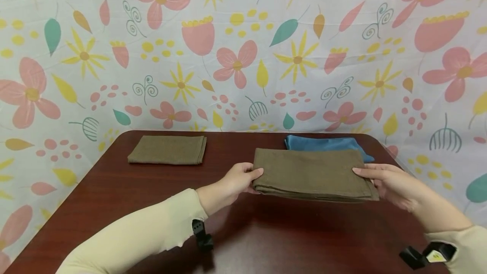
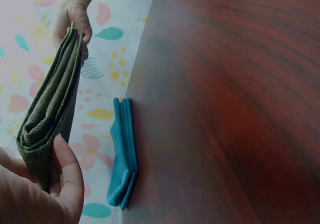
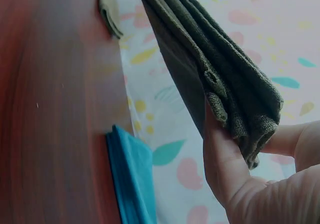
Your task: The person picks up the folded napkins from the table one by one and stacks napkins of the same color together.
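Observation:
A folded olive-brown cloth is held level above the table, its stacked layers showing along the near edge. My left hand pinches its left end, thumb on top. At the opposite end my right hand grips it the same way. Both wrist views show the cloth's layers from the side, with the fingers underneath. Behind the held cloth, a folded blue cloth lies on the table, partly covered from the head view. The right wrist view also shows this blue cloth below the raised one.
Another folded olive-brown cloth lies at the back left of the dark red-brown wooden table. A floral-print sheet hangs right behind the table's far edge. Small black devices are strapped at both wrists.

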`<state>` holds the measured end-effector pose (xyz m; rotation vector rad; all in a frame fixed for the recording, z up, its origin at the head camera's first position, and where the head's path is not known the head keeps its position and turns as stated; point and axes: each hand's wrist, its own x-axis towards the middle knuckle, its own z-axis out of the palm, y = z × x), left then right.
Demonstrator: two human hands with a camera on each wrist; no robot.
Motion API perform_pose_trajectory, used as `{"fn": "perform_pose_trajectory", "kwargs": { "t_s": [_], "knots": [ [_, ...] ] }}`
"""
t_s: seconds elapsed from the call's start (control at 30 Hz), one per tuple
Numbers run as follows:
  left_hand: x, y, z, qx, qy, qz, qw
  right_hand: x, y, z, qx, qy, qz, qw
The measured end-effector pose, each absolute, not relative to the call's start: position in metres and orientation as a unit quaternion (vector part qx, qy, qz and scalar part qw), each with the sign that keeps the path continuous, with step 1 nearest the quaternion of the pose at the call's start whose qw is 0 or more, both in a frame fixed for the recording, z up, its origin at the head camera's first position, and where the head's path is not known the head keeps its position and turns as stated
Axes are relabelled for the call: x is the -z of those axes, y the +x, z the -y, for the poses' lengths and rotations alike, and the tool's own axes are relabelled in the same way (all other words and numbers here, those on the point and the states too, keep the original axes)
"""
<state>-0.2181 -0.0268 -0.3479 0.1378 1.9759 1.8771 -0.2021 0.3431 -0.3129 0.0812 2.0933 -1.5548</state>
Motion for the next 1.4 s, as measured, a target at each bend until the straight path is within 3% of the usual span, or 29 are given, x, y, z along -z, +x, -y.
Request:
{"fn": "perform_pose_trajectory", "kwargs": {
  "t_s": [0.33,1.4],
  "knots": [
    [0.326,-0.219,0.054,-0.662,0.052,-0.726,0.177,0.305,-0.204,-0.312,0.595,0.025,-0.768,0.236],
    [0.301,-0.244,0.127,-0.638,0.007,-0.762,0.107,0.292,-0.232,-0.231,0.694,-0.032,-0.683,0.224]
  ]
}}
